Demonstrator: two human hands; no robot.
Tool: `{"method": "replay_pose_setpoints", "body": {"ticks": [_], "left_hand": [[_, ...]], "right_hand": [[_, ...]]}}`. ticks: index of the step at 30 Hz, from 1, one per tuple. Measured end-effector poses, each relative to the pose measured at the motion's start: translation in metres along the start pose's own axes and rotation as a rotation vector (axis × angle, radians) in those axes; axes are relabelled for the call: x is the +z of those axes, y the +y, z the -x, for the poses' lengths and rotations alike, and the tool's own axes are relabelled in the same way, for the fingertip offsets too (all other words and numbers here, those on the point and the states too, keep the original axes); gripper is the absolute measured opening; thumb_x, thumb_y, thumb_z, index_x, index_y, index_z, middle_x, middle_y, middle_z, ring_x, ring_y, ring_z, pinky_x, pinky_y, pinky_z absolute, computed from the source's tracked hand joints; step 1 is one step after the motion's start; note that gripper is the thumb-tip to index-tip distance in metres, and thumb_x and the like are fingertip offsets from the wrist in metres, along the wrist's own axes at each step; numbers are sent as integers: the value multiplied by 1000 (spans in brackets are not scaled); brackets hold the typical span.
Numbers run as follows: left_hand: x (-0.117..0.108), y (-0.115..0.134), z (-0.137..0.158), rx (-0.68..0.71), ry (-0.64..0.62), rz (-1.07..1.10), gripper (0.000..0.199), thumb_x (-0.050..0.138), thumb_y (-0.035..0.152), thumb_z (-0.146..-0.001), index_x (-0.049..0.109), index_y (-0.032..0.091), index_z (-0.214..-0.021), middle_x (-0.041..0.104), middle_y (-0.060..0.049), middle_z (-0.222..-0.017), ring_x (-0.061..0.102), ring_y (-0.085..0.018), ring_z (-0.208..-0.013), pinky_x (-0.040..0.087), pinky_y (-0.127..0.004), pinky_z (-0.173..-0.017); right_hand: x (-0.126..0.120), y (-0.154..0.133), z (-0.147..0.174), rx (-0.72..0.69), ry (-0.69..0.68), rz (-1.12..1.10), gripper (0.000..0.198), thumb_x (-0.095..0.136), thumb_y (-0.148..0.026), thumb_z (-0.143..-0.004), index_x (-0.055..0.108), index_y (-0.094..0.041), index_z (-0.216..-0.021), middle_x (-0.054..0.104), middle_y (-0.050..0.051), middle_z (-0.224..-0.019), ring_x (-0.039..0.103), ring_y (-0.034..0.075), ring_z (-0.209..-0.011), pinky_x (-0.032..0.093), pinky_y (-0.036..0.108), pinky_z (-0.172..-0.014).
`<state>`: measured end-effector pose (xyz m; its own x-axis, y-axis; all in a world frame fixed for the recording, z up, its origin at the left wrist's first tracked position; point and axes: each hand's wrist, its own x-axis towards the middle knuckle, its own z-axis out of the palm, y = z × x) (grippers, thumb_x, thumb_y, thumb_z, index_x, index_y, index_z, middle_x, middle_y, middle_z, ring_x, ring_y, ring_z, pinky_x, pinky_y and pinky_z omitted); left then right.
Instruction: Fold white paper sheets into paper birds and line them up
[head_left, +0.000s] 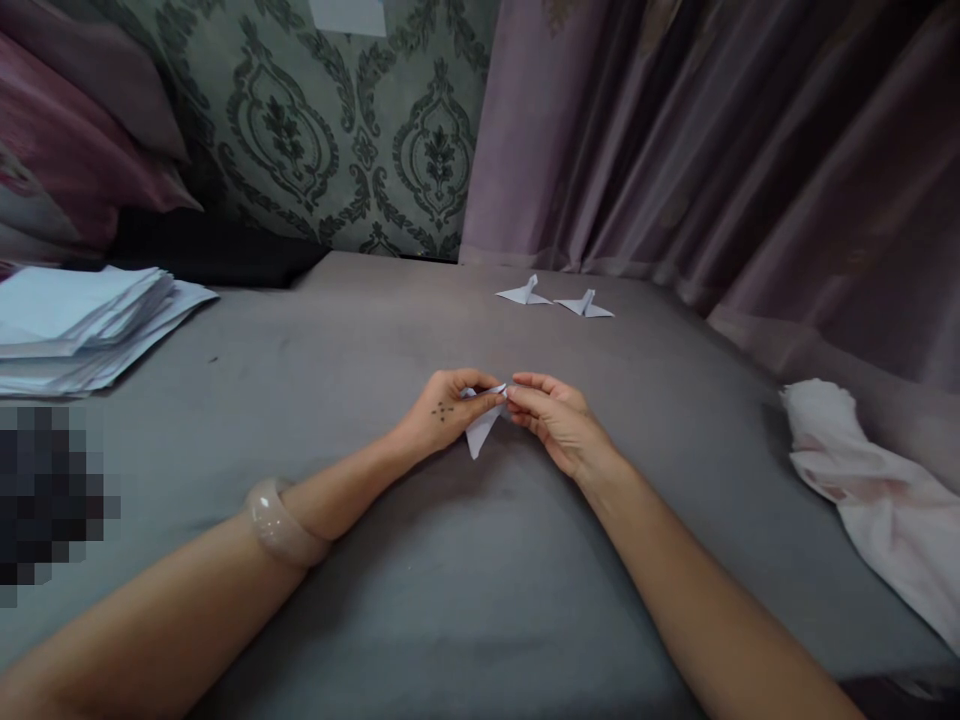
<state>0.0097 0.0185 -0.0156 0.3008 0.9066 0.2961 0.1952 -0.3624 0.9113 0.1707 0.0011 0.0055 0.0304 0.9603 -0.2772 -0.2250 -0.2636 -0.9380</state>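
Pinching, head view: left hand [444,412], thumb and fingers clamped on folded paper [482,430]. Right hand [559,420]: fingertips at the paper's tip, grip unclear. Beyond the folded paper: paper birds [589,304], two, side by side. Far left of it: paper stack [82,310]. Far right: pale cloth [885,490].

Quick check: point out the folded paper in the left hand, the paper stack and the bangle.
Folded paper [481,434]: head view, on its hanging white flap.
Paper stack [75,312]: head view, on its top sheet.
Bangle [277,525]: head view, on its outer band.
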Motion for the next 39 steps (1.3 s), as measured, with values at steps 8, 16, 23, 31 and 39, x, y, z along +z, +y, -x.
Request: {"method": "replay_pose_setpoints", "body": {"ticks": [8,16,23,31,39], "left_hand": [[-1,-1,-1,-26,4,17,18,67,32,-78,73,16,-86,75,-4,-84,67,-17,-80,50,-27,-75],[-3,-1,-1,-50,-6,39,20,69,34,-78,74,17,-85,75,-4,-84,67,-17,-80,51,-27,-75],[-2,-3,-1,-90,14,57,22,72,37,-74,74,17,-82,74,-3,-79,64,-15,-71,48,-24,-66],[-1,-1,-1,-105,20,48,22,71,37,-75,74,16,-83,74,-3,-80,63,-14,-71,48,-24,-66],[-1,-1,-1,-109,45,92,23,72,39,-75,73,17,-81,73,-3,-81,63,-14,-74,47,-25,-71]], "right_hand": [[1,-1,-1,-31,0,42,29,78,-17,-63,62,-18,-88,72,1,-75,64,11,-61,51,22,-55],[-2,-1,-6,77,-34,-40,18,76,-15,-63,65,-18,-78,71,2,-70,66,12,-62,55,22,-53],[4,-1,-6,86,28,-33,19,74,-11,-65,62,-18,-77,67,-1,-65,63,11,-56,55,23,-54],[7,0,-7,76,75,-39,23,73,-7,-64,59,-19,-79,67,0,-66,61,10,-54,53,23,-52],[1,-5,-7,141,-12,-42,16,74,-11,-62,63,-17,-72,64,-1,-62,59,9,-56,53,22,-55]]}}
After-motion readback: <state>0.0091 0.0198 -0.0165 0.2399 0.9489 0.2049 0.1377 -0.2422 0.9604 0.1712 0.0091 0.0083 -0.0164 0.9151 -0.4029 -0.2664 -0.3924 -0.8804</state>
